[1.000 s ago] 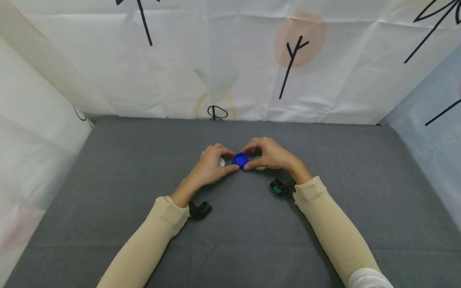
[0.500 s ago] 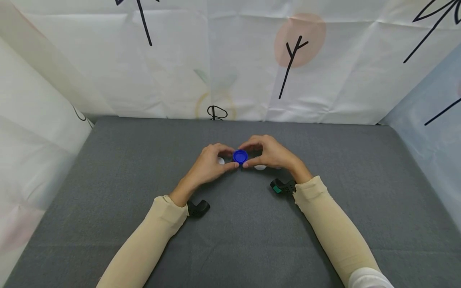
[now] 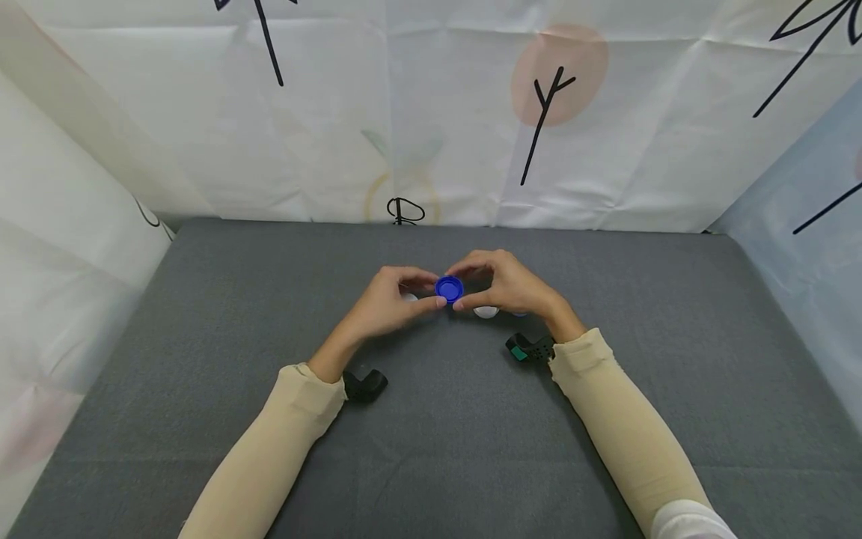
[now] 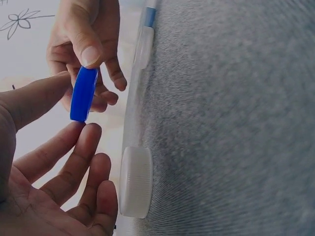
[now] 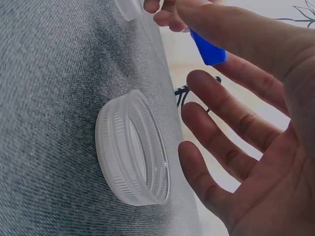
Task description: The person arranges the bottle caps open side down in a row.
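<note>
Both hands hold one blue bottle cap [image 3: 449, 289] up off the grey cloth, its hollow side facing the head camera. My left hand [image 3: 385, 305] pinches its left side between thumb and index finger. From the other side my right hand [image 3: 515, 286] pinches it with thumb and forefinger. Edge-on in the left wrist view, the blue cap [image 4: 84, 94] has the right thumb at its top. Below the left fingers a white ribbed cap [image 4: 136, 182] rests on the cloth. A translucent white cap [image 5: 133, 150] lies near the right hand, partly hidden in the head view.
Farther along the cloth in the left wrist view are another white cap [image 4: 144, 47] and a blue piece [image 4: 150, 17]. The grey cloth [image 3: 431, 449] covers the table up to a patterned white backdrop [image 3: 323, 135]. Each wrist wears a black camera mount [image 3: 366, 386].
The blue cap has risen slightly, both hands lifting with it, and its open face tips more toward the head camera. The left forearm has shifted a little left. The grips stay the same.
</note>
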The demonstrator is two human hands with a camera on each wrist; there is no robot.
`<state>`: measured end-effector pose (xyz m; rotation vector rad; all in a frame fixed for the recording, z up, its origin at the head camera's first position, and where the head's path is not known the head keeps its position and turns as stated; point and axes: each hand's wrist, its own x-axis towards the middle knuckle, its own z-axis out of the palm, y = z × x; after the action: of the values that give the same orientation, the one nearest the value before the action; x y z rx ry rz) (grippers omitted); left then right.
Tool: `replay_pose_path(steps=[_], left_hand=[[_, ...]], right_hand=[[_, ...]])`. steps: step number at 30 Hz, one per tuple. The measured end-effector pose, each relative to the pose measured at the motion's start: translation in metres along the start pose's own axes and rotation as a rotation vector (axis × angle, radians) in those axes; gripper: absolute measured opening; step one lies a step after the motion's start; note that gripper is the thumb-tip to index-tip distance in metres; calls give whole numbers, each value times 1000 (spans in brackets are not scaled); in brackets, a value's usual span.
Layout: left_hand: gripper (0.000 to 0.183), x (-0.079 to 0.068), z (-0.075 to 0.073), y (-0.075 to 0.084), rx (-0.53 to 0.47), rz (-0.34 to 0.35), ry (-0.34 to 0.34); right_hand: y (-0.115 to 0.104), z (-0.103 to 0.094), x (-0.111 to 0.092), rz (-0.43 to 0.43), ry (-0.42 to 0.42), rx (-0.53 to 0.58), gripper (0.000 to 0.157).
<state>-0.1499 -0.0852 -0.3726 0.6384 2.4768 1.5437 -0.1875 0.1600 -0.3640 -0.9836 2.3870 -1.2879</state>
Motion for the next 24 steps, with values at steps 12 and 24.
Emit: replay_pose_path(steps=[12,24], left_hand=[[30,1,-4,2,-68,-93,-15],[26,-1,-3,3,-126,-114,16]], right_hand=[[-2,1,1,-29,57,5,43],[-4,3,2,-66,69,10,45]])
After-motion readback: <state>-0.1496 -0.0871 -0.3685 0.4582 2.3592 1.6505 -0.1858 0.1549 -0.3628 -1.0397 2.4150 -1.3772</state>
